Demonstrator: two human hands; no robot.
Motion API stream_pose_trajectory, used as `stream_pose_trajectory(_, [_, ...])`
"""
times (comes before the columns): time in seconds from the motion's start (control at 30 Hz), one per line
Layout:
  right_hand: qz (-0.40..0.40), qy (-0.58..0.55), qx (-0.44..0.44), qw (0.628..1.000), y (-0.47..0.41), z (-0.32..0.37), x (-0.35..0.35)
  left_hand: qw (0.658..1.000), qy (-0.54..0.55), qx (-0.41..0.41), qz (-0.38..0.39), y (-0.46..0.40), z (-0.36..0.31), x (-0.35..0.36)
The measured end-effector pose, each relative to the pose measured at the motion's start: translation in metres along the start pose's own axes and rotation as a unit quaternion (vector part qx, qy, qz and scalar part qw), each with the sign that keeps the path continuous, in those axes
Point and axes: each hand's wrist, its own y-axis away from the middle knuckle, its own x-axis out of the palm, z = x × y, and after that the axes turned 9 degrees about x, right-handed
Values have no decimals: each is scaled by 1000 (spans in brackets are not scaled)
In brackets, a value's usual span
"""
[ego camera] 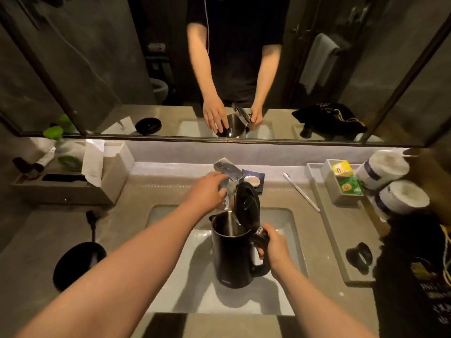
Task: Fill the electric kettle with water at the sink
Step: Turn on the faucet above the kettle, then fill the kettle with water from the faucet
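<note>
Black kettle: upright over the sink, held by its handle above the pale basin; whether its base touches the basin floor cannot be told.
Lid: swung up and back, standing open, so the mouth is clear.
Tap: chrome spout at the back edge of the basin, ending above the kettle's open mouth.
Water: a thin bright streak seems to run from the spout into the mouth, but the picture is too soft to be sure it is flowing.
Right hand: closed around the kettle's handle, fingers wrapped through the loop, thumb on top near the lid hinge.
Left hand: reaching forward to the tap, fingers curled loosely at the spout or its lever; whether it actually grips the metal cannot be told.
Base: black round power base on the counter left of the sink, cord trailing behind it, well apart from the kettle.
Done, by my reading: kettle lifted off its base, brought to the sink, lid opened, mouth set under the spout.
Left: fill to a sensible level, shut off the tap, close the lid; the water level inside is hidden by the dark wall.
Stage: early in the filling itself, or just at turning the water on.
</note>
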Motion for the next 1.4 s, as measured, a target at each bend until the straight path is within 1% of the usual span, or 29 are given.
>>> stream_pose_trajectory(0.07, [4, -14, 11, 1000, -9, 0, 0, 999, -38, 14, 12, -14, 2, 7])
stream_pose_trajectory(0.2, [6, -21, 31, 999, -20, 3, 6, 990, -107, 76, 42, -36, 10, 11])
stream_pose_trajectory(0.37, [9, -15, 41, 999, -30, 10, 14, 980, -154, 124, 8, -51, 19, 11])
stream_pose_trajectory(0.53, [-1, -30, 53, 998, -36, 10, 16, 976, -168, 141, 2, -59, 24, 13])
stream_pose_trajectory(0.63, [-5, -43, 60, 997, -38, 8, 15, 974, -164, 156, -8, -59, 29, 14])
stream_pose_trajectory(0.7, [-9, -46, 53, 998, -39, 8, 14, 978, -140, 156, -23, -59, 32, 14])
stream_pose_trajectory(0.8, [-8, -48, 49, 998, -39, 8, 13, 991, -61, 104, -61, -63, 31, 9])
stream_pose_trajectory(1.07, [-21, -29, 47, 998, -38, 6, 21, 994, 26, 96, -37, -62, 32, 8])
stream_pose_trajectory(1.2, [-16, -28, 46, 998, -37, 7, 22, 994, 24, 109, -23, -55, 40, 12])
stream_pose_trajectory(1.3, [-11, -31, 43, 999, -38, 8, 23, 994, 22, 107, -26, -51, 44, 15])
stream_pose_trajectory(1.4, [-5, -27, 41, 999, -39, 9, 23, 995, 24, 100, -13, -49, 46, 16])
